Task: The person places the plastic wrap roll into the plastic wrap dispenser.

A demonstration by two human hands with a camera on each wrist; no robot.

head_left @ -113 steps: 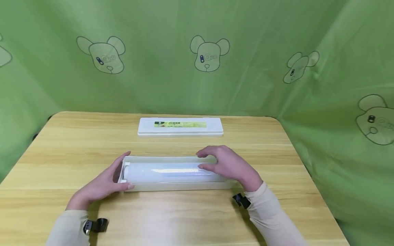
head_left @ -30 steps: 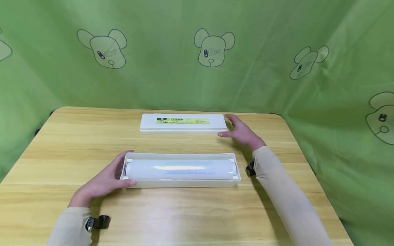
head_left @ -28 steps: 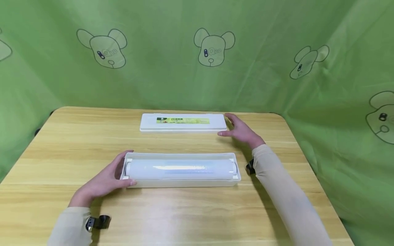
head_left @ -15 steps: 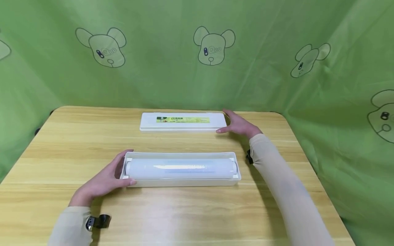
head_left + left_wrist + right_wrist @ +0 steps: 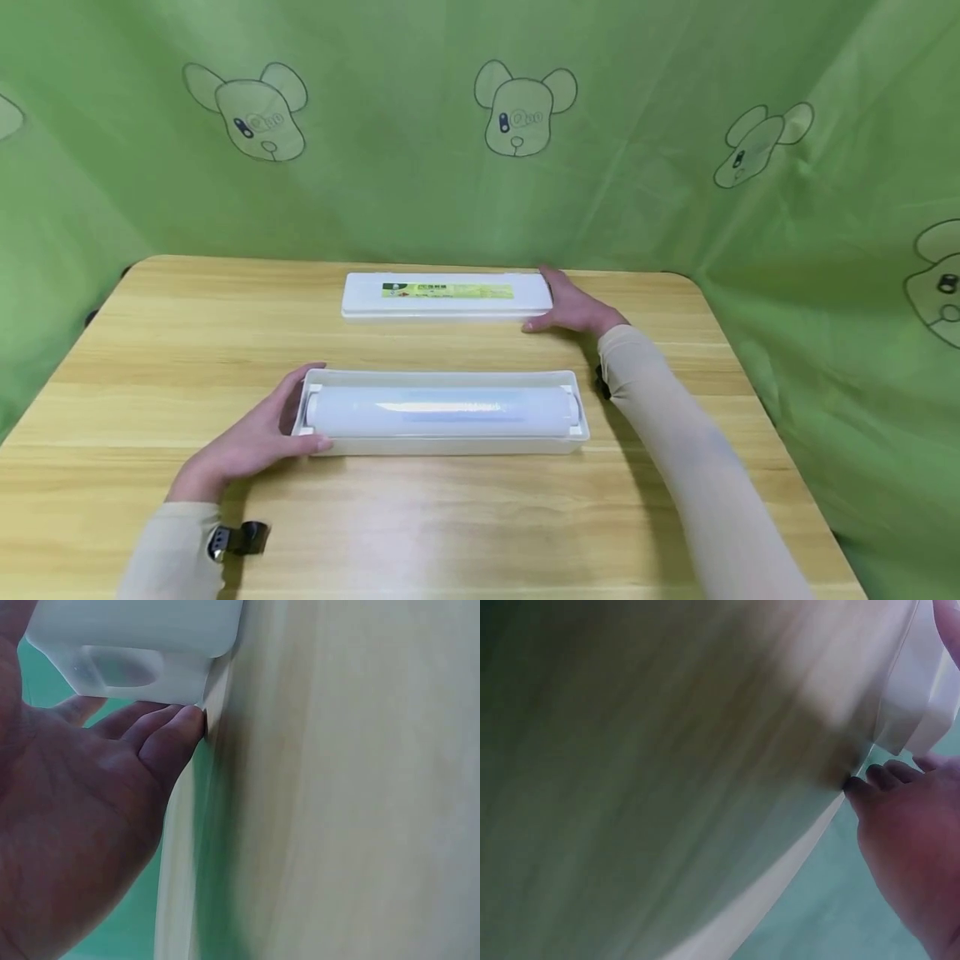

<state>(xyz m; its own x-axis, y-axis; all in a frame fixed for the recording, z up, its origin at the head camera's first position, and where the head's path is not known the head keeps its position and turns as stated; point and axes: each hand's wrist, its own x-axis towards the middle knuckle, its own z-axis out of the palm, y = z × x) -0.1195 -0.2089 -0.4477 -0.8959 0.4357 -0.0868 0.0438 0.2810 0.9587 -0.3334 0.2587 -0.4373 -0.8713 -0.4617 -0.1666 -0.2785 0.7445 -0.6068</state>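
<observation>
A long white plastic box stands uncovered in the middle of the wooden table, with a roll of cling film lying in it. My left hand grips the box's left end, thumb along the front wall and fingers round to the back. Farther off lies the box's white lid, its yellow-green label facing up. At the lid's right end, my right hand holds it between the thumb at the front edge and the fingers toward the back. In the right wrist view, the fingertips are close to the lid's end.
The wooden table has rounded far corners. Right behind it hangs a green curtain with mouse-head outlines, which also runs down both sides. The lid lies close to the table's far edge.
My right hand has gone from above the film roll to the lid's right end, and has closed in on it over the last second. My left hand stays on the box.
</observation>
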